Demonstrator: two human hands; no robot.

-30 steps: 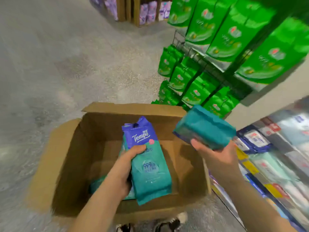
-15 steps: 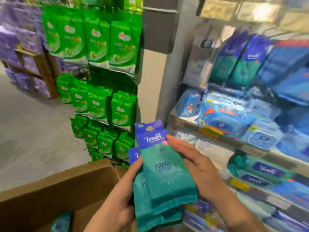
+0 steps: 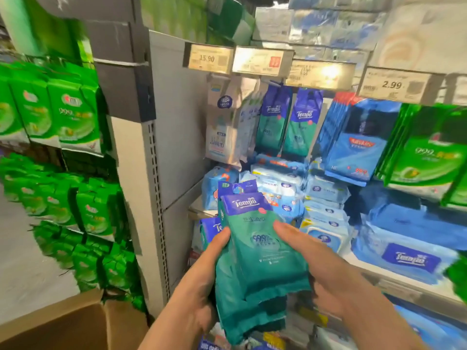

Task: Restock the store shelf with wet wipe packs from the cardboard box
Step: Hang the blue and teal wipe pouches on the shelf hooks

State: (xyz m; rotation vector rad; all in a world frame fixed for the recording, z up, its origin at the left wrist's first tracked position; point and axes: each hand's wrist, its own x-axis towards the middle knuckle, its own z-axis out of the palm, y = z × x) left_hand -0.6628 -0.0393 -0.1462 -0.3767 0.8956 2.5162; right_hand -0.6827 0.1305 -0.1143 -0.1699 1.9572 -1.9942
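Before the store shelf (image 3: 394, 276), left hand (image 3: 194, 294) and right hand (image 3: 336, 281) both grip stacked wet wipe packs (image 3: 255, 258) with curled fingers.

green packs (image 3: 75, 120) hanging at left, price tags (image 3: 394, 85), blue packs (image 3: 353, 145), grey floor (image 3: 27, 279)

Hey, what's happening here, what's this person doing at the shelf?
A person is restocking wet wipes. Both hands hold a small stack of teal Tempo packs upright in front of the shelf: the left hand grips the stack's left edge, the right hand steadies its right side. Matching hanging Tempo packs sit up on the shelf ahead. The open cardboard box is at lower left. Nothing has been hung yet.
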